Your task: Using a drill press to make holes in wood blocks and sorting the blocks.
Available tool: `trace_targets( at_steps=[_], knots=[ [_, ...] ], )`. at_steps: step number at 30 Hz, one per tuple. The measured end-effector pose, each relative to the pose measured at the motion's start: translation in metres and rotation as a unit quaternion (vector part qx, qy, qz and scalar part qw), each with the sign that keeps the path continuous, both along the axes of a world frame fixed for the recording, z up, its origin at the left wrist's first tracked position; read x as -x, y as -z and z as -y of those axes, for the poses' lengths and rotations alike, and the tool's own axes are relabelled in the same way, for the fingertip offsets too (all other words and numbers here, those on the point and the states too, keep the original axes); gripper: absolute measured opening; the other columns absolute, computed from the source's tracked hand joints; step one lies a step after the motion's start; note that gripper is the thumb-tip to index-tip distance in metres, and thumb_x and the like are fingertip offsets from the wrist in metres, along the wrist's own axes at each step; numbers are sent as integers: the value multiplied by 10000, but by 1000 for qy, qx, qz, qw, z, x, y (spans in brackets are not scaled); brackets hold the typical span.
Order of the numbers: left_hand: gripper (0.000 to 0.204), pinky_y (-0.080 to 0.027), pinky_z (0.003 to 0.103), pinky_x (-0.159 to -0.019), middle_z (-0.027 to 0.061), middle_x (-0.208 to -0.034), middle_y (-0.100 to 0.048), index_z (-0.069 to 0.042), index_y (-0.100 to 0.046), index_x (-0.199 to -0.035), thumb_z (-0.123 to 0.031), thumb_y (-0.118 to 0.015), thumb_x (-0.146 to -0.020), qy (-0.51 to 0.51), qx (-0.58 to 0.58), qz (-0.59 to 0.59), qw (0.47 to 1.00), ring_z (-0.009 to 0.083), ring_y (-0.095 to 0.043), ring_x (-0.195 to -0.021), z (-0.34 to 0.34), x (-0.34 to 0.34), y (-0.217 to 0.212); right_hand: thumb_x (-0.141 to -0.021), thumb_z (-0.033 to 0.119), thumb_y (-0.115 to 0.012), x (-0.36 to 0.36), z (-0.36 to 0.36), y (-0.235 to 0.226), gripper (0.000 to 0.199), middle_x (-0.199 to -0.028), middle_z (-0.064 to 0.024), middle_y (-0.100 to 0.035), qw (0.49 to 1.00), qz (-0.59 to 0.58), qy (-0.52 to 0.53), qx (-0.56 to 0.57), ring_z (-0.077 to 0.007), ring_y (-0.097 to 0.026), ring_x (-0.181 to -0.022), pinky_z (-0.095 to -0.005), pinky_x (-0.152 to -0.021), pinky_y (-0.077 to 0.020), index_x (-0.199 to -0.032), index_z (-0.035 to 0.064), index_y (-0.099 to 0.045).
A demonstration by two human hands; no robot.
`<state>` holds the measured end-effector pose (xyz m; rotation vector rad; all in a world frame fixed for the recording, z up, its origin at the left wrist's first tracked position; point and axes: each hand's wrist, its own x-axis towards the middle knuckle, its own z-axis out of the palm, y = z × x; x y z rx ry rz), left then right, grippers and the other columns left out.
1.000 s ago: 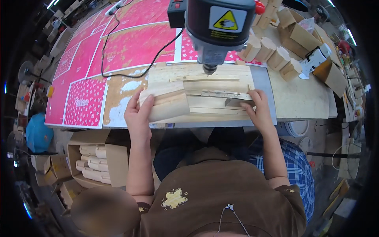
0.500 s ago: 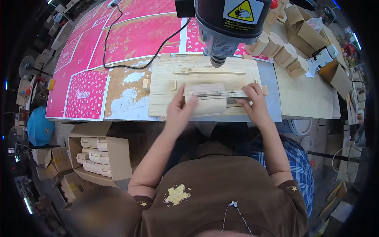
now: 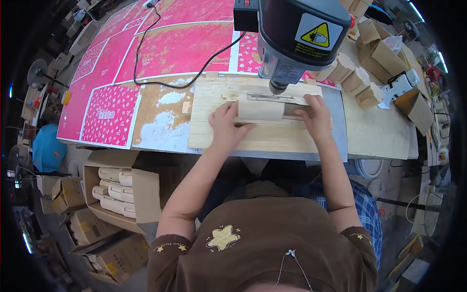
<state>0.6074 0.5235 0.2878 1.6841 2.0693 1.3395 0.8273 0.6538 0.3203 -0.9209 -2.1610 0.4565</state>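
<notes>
Your left hand (image 3: pixel 224 121) and right hand (image 3: pixel 316 114) press the wooden piece (image 3: pixel 260 108) flat under the drill head (image 3: pixel 299 36), fingers closed on its ends. This appears to be the positioning step. Before drilling, hold the piece steady on the plywood jig (image 3: pixel 253 141).

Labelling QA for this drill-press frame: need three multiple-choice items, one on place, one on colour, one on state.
1. Where does the pale wooden block lie?
A. under the drill head
B. in the floor carton
C. on the pink sheets

2. What colour are the printed sheets on the table?
A. green
B. pink
C. grey

3. How do the hands meet the block?
A. both lifted clear
B. only one touches
C. left hand and right hand both press on it

Answers: 1 A, the block sits on the wooden jig board below the spindle; 2 B, pink with white pattern; 3 C, one hand at each end.
</notes>
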Motion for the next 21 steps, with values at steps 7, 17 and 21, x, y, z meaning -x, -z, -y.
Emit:
trace_targets(
  at_steps=[7,17,21],
  knots=[
    [411,-282,379,-863,-1,-799,-561,-148,-649,-955,-251,-779,-579,24,53,-52,997,195,-507,-871,-3,24,10,-700,21,-705,4,5,-17,446,-1045,-87,-543,991,-72,-68,85,-242,-522,-1034,-328,-782,-464,-1103,53,-517],
    [465,-259,375,-825,-6,-731,-472,-135,-624,-1008,-267,-761,-584,60,25,-74,995,186,-479,-804,-3,26,12,-898,206,-527,46,-51,-193,203,-793,-58,-565,979,-201,-17,-19,-114,-516,-751,-265,-680,-417,-927,6,-546],
    [450,-257,370,-823,-2,-732,-469,-136,-625,-1008,-251,-756,-594,57,28,-74,995,184,-473,-795,-2,25,10,-900,190,-525,36,-25,-199,221,-659,-44,-529,989,-114,48,-75,-97,-485,-642,-246,-607,-401,-833,-17,-569]
  ],
)
